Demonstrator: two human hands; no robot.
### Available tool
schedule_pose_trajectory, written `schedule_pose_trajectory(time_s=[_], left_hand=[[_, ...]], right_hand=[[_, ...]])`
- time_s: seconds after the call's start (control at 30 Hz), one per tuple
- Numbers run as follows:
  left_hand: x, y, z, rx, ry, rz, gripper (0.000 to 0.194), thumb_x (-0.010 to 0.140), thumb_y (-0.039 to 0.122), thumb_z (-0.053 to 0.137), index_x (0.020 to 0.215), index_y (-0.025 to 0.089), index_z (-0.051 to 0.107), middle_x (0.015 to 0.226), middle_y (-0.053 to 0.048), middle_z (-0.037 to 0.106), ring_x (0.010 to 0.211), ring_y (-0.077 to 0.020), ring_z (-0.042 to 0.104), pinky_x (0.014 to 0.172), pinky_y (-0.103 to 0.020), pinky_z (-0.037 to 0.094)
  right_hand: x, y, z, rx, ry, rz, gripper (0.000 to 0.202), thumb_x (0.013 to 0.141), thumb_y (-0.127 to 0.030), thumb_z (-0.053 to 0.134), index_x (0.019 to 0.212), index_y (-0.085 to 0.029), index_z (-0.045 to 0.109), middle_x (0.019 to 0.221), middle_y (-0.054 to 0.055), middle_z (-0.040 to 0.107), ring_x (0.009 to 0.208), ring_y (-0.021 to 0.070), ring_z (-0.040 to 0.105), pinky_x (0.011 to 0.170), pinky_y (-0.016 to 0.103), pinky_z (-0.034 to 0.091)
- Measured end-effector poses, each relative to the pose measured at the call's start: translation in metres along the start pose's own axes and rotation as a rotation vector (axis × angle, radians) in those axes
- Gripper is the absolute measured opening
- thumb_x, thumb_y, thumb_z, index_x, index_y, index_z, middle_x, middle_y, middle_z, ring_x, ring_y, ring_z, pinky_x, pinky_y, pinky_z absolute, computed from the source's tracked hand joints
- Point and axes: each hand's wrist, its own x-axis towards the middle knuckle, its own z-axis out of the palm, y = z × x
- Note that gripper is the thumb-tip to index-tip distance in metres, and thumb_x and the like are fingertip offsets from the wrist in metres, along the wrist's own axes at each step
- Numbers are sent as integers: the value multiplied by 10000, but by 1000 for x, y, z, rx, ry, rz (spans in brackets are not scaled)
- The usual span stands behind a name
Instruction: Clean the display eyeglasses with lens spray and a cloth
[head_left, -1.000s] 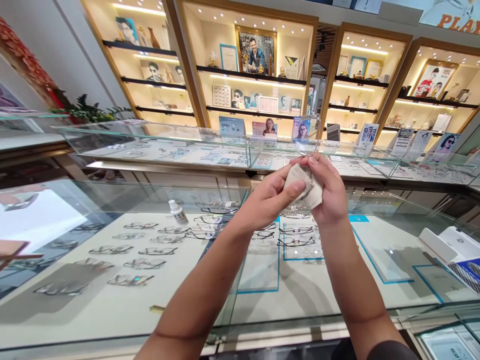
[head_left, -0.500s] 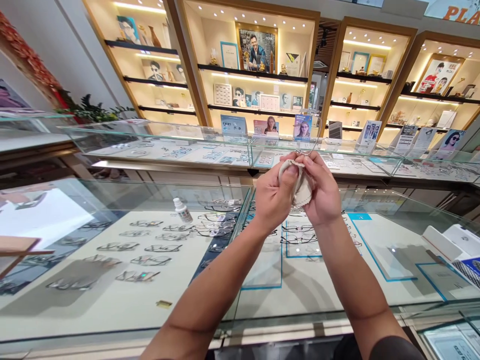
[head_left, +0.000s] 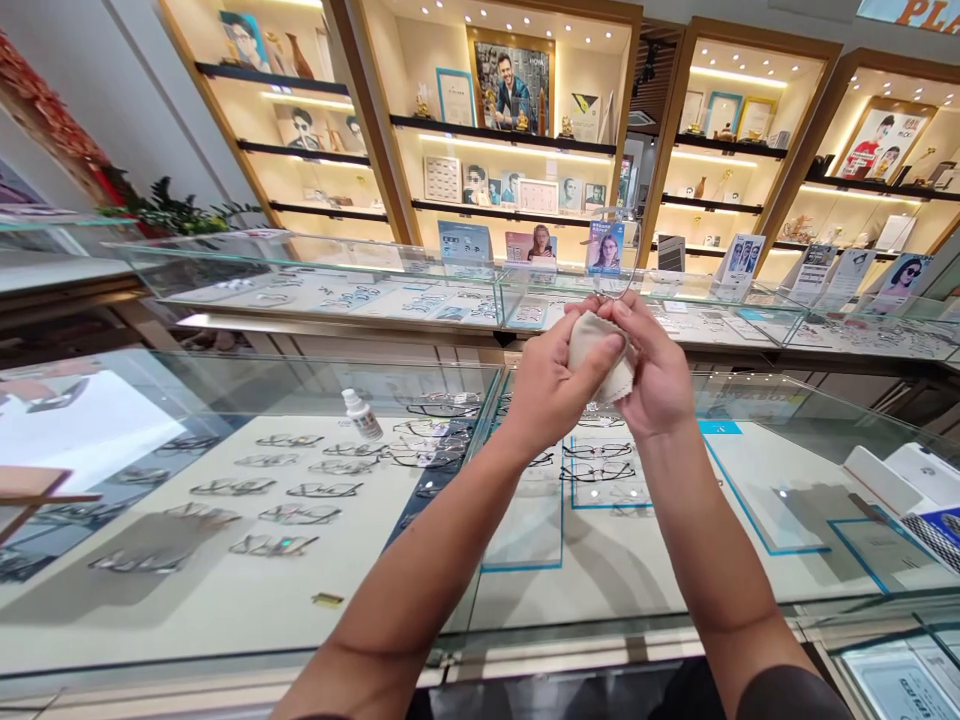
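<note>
My left hand [head_left: 546, 388] is closed on a pale cleaning cloth [head_left: 589, 348] with a zigzag edge, its thumb pressed flat against the front. Right beside it, my right hand [head_left: 660, 380] is closed at the cloth's other side and grips a pair of eyeglasses [head_left: 627, 288]. Only a thin metal part of the glasses rises above the fingers; the lenses are hidden by the cloth and hands. Both hands are raised over the glass display counter [head_left: 480, 600]. A small white spray bottle [head_left: 361, 415] stands on the glass to their left.
Rows of eyeglasses [head_left: 298, 514] lie inside the counter. A white box [head_left: 911, 480] is at the right. Farther off runs a second glass case [head_left: 300, 285] with standing cards [head_left: 604, 248], and lit shelves [head_left: 510, 140] line the wall.
My left thumb has moved right across the cloth, which now lies more spread out and flatter toward me. Both hands stay together, and the view has shifted slightly.
</note>
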Motion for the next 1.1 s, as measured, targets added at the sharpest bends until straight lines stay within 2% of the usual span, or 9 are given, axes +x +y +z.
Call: schedule_pose_trajectory(time_s=[0.1, 0.2, 0.3, 0.37, 0.43, 0.57, 0.7, 0.93, 1.1], left_hand=[[-1, 0, 3, 14, 76, 0, 448, 972, 644, 595, 943, 219, 734, 880, -45, 707, 864, -194, 628, 800, -336, 509], [3, 4, -2, -28, -43, -23, 550, 970, 717, 532, 825, 214, 698, 728, -18, 630, 755, -171, 584, 715, -323, 496], [7, 5, -10, -74, -172, -69, 621, 946, 778, 502, 782, 206, 678, 702, -25, 613, 729, -169, 583, 674, -323, 496], [9, 2, -14, -99, -198, -137, 631, 953, 779, 485, 769, 206, 676, 668, -29, 595, 677, -165, 573, 624, -321, 485], [11, -4, -19, -136, -171, -203, 629, 965, 772, 468, 815, 208, 705, 644, -35, 589, 665, -173, 588, 606, -326, 489], [17, -13, -29, -212, -46, -262, 622, 975, 756, 479, 1061, 203, 752, 698, -57, 647, 758, -201, 660, 652, -334, 528], [20, -15, -34, -220, 17, -259, 610, 979, 739, 500, 1157, 206, 738, 722, -53, 664, 804, -209, 689, 665, -325, 541], [18, -9, -37, -204, -49, -232, 515, 969, 698, 568, 880, 218, 733, 615, -18, 598, 647, -154, 629, 588, -293, 515], [19, -2, -41, -283, -162, -248, 370, 897, 561, 763, 921, 192, 749, 785, -50, 711, 740, -158, 676, 659, -294, 540]], right_hand=[[-1, 0, 1, 20, -21, 10, 257, 851, -484, 756, 811, -261, 635, 991, 28, 708, 1173, 247, 683, 1023, 441, 578], [1, -3, -3, 27, -30, 15, 257, 828, -463, 783, 804, -258, 628, 1001, 23, 714, 1162, 242, 684, 1007, 424, 586], [2, -7, -7, -8, -21, 12, 265, 823, -473, 791, 821, -260, 634, 1038, 24, 725, 1163, 242, 680, 975, 414, 592], [2, -11, -10, -35, -13, 12, 269, 828, -487, 788, 826, -262, 641, 1071, 27, 731, 1176, 245, 675, 969, 418, 590], [2, -16, -14, -67, -10, 23, 269, 829, -492, 790, 814, -264, 648, 1099, 30, 735, 1201, 251, 663, 969, 423, 583], [2, -23, -20, -151, -47, 61, 235, 814, -451, 814, 766, -269, 674, 1033, 30, 740, 1214, 246, 640, 990, 408, 548], [2, -20, -21, -219, -153, 142, 189, 807, -406, 822, 756, -264, 706, 869, 3, 705, 1051, 210, 655, 1014, 397, 500], [4, -13, -17, -264, -181, 160, 146, 818, -345, 793, 730, -250, 726, 813, -14, 690, 895, 164, 634, 963, 362, 475], [4, -14, -22, -234, -165, 179, 156, 800, -357, 802, 711, -255, 725, 795, -12, 696, 856, 167, 632, 909, 354, 503]])
